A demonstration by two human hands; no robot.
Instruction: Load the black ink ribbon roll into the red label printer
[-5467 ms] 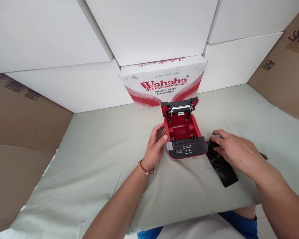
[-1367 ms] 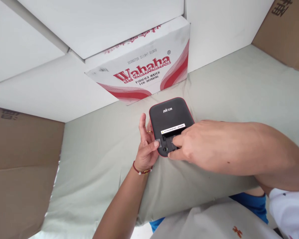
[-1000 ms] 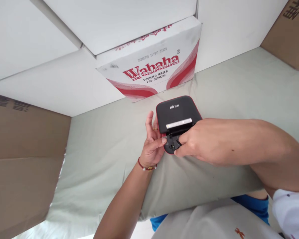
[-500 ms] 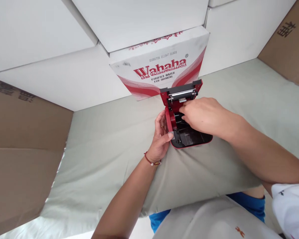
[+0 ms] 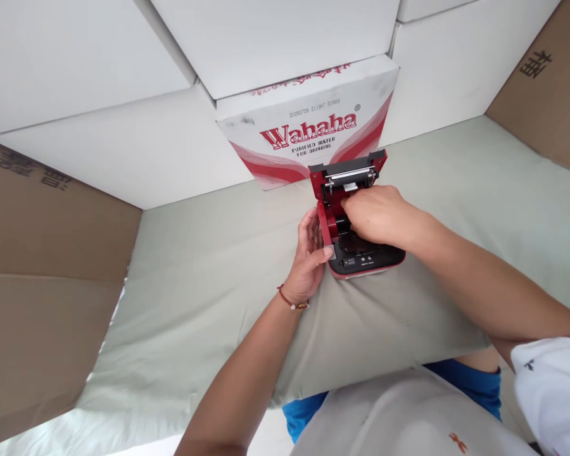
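Note:
A small red and black printer (image 5: 368, 261) rests on the cloth-covered surface, its lid (image 5: 316, 182) raised to show a roller and metal bar. My left hand (image 5: 308, 263) grips the printer's left side, thumb on a grey tab at the front corner and fingers along the red wall. My right hand (image 5: 377, 215) reaches into the compartment with fingers curled together; the fingertips are partly hidden, and I cannot make out what they hold. Below it, a dark glossy film (image 5: 354, 242) lies over part of the compartment. White symbols show on the black front panel.
Just behind the printer stands a white and red Wahaha water carton (image 5: 308, 133). Large white boxes (image 5: 99, 152) are stacked along the back. Brown cartons flank the surface at left (image 5: 52, 304) and right (image 5: 546, 95). Pale green cloth (image 5: 209, 278) covers the surface.
The dark film has drawn back from the printer's front panel toward my right hand, uncovering the panel's symbols. My left hand keeps its grip. The view has shifted slightly.

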